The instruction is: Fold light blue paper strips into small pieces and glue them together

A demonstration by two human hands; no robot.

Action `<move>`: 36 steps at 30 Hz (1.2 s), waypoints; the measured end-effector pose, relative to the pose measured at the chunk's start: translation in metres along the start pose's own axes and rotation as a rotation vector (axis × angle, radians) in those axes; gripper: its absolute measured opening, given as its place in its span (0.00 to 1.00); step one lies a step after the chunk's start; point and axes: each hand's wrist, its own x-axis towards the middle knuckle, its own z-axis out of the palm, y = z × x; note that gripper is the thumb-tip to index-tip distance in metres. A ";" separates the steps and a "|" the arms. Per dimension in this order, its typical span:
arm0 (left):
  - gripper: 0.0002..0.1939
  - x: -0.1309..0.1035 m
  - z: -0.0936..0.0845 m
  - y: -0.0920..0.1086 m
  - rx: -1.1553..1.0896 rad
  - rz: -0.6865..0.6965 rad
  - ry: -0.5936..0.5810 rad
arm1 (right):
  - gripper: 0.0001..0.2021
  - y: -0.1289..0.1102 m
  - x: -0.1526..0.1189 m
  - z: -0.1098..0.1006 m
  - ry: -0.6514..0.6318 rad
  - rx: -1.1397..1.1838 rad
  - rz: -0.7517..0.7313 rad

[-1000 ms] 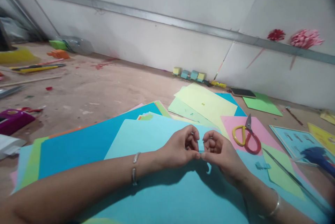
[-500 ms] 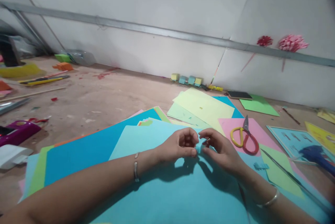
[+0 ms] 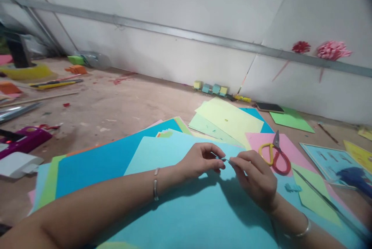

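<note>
My left hand (image 3: 200, 161) and my right hand (image 3: 255, 177) meet fingertip to fingertip over a large light blue paper sheet (image 3: 186, 218). Between the fingertips they pinch a small blue paper piece (image 3: 224, 159), mostly hidden by the fingers. Each wrist wears a metal bangle. Another small folded blue piece (image 3: 292, 187) lies to the right of my right hand. Red and yellow scissors (image 3: 274, 155) rest on a pink sheet (image 3: 286, 146) just beyond my right hand.
Coloured sheets overlap on the brown floor (image 3: 122, 101): dark blue (image 3: 101, 159), pale yellow (image 3: 229, 119), green (image 3: 292, 119). A purple tool (image 3: 24, 140) lies left, a blue glue gun (image 3: 353, 175) right. Small paper cubes (image 3: 210, 87) line the white wall; paper flowers (image 3: 333, 50) hang on it.
My hands turned from curled, palms-up fists to flatter fingers pinching at the tips. The right hand rotated palm down and shifted slightly right. The view also shifted a little.
</note>
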 end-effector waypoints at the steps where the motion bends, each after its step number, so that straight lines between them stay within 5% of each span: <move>1: 0.16 0.000 0.001 -0.001 0.021 -0.002 0.014 | 0.12 -0.001 0.000 -0.001 -0.002 -0.024 -0.018; 17: 0.20 0.000 0.004 -0.004 -0.143 0.038 0.025 | 0.12 -0.003 0.002 0.006 -0.090 0.095 0.032; 36: 0.13 0.000 0.003 -0.004 -0.084 0.021 0.048 | 0.02 0.002 0.000 0.006 -0.202 0.431 0.503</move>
